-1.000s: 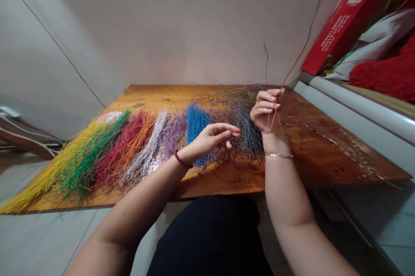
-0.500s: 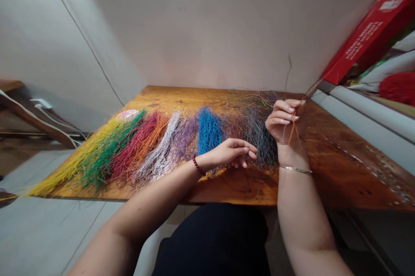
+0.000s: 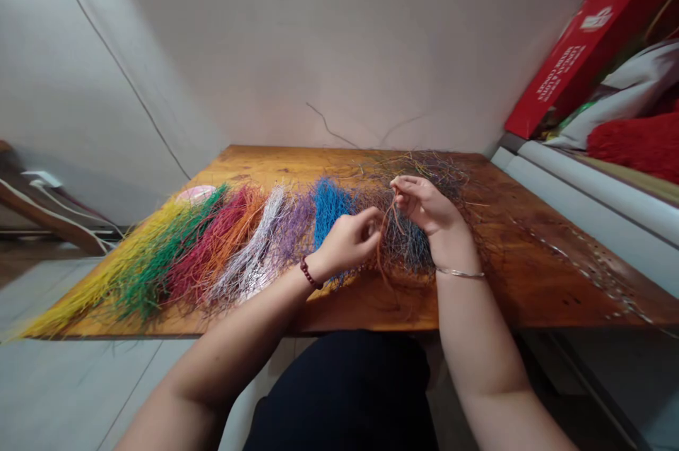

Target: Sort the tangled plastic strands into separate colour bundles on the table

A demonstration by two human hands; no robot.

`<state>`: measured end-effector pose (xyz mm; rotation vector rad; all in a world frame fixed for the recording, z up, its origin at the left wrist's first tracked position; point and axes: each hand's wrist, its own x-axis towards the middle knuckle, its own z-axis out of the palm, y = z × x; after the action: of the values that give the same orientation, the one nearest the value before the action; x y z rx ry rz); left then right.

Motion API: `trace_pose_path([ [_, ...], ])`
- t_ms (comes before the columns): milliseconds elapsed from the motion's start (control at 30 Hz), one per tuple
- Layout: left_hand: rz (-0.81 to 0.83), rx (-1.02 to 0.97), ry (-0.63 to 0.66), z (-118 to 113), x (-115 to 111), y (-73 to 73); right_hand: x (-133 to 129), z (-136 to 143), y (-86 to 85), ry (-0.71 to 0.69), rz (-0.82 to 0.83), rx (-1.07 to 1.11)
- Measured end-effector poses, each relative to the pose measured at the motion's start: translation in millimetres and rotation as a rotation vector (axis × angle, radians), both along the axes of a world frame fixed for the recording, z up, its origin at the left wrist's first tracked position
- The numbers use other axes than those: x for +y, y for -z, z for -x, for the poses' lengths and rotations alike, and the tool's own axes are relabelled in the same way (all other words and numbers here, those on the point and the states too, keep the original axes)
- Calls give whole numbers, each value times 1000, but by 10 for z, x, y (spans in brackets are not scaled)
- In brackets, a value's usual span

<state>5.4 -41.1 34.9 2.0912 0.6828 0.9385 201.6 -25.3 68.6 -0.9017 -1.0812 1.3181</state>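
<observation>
Brown-orange strands (image 3: 382, 260) hang between my two hands above the table. My right hand (image 3: 421, 203) pinches the strands at its fingertips, over the dark grey bundle (image 3: 407, 249). Close by on the left, my left hand (image 3: 353, 239) has its fingers curled together against the same strands, in front of the blue bundle (image 3: 329, 207). Further left lie purple (image 3: 297, 228), white (image 3: 262, 242), orange (image 3: 233, 235), red (image 3: 204, 253), green (image 3: 159, 260) and yellow (image 3: 111, 260) bundles, side by side.
The wooden table (image 3: 297, 161) stands against a wall. Loose thin strands (image 3: 429, 165) lie at its back right, and small shiny beads or strings (image 3: 599, 274) at the right. A red box (image 3: 573, 48) rests on a shelf at the upper right. A pinkish round item (image 3: 196, 193) sits back left.
My right hand has moved left with the strands, toward my left hand. My left hand has closed its fingers and shifted slightly left. The view has turned a little to the right.
</observation>
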Motion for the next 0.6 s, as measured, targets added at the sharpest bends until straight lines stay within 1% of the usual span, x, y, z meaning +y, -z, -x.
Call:
trace_pose_path([
  [67, -15, -114, -179, 22, 82, -10, 12, 74, 21, -14, 18, -42],
  [133, 51, -259, -269, 21, 171, -1, 26, 173, 51, -38, 36, -83],
  [233, 137, -416, -299, 0, 275, 36, 52, 322, 112, -78, 49, -135],
  [300, 140, -471, -312, -12, 316, 65, 67, 393, 151, -75, 52, -144],
  [433, 171, -524, -330, -19, 359, 101, 83, 442, 193, -46, 57, -145],
  [600, 334, -559, -402, 0, 375, 47, 94, 438, 216, -25, 61, -169],
])
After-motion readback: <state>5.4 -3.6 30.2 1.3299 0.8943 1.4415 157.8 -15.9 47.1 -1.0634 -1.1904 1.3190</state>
